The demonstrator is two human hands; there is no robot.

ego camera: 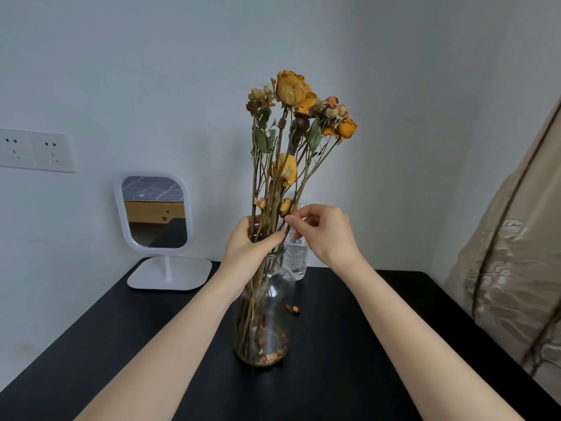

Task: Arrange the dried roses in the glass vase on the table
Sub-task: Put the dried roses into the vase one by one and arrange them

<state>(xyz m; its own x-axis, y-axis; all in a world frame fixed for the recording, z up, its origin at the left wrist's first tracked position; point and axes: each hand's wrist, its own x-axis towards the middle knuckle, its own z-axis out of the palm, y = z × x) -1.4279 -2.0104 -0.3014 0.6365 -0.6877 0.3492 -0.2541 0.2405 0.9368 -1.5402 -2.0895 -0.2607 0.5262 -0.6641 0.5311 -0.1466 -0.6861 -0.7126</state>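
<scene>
Faded orange-yellow dried roses (293, 89) on long brown stems stand in a clear glass vase (267, 314); the left hand (247, 243) clasps the stems above its rim, and the right hand (326, 230) pinches one stem beside it.

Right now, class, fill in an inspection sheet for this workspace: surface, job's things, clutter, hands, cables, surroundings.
Surface: black table, matte.
Job's things: dried roses standing in glass vase; loose petals in its bottom.
Clutter: petal scrap beside vase; water bottle behind; white mirror.
Hands: left hand gripping stems above the neck; right hand pinching a stem.
Cables: nothing seen.
Surroundings: wall sockets, beige curtain.
</scene>
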